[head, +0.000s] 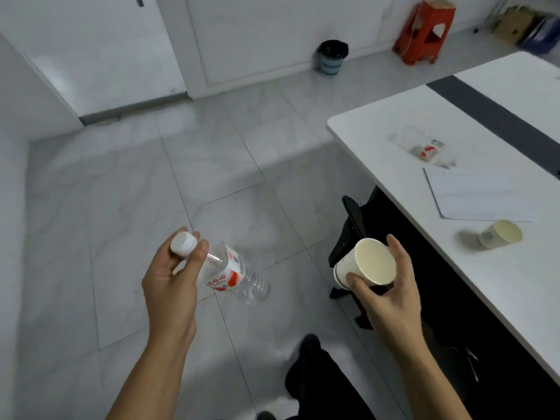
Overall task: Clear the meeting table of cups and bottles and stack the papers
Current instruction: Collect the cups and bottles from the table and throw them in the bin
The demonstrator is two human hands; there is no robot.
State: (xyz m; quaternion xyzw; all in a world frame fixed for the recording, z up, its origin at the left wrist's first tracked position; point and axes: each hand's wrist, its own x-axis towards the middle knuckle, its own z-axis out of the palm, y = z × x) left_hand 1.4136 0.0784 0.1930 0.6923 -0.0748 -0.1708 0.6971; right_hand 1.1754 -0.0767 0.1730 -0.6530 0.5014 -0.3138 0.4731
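My left hand (172, 280) grips a clear plastic bottle (233, 272) with a white cap and red label by its neck, held tilted over the floor. A white paper cup (368, 263) sits in the curled fingers of my right hand (386, 292), its opening turned toward me. On the white meeting table (378, 137) at the right lie another clear bottle (424, 147) on its side, a sheet of paper (475, 195), and a second paper cup (500, 234) tipped over.
A small bin with a black liner (331, 57) stands by the far wall. A red plastic stool (424, 31) is to its right. A black chair (351, 234) is pushed under the table's near edge. Grey tiled floor lies between me and the bin.
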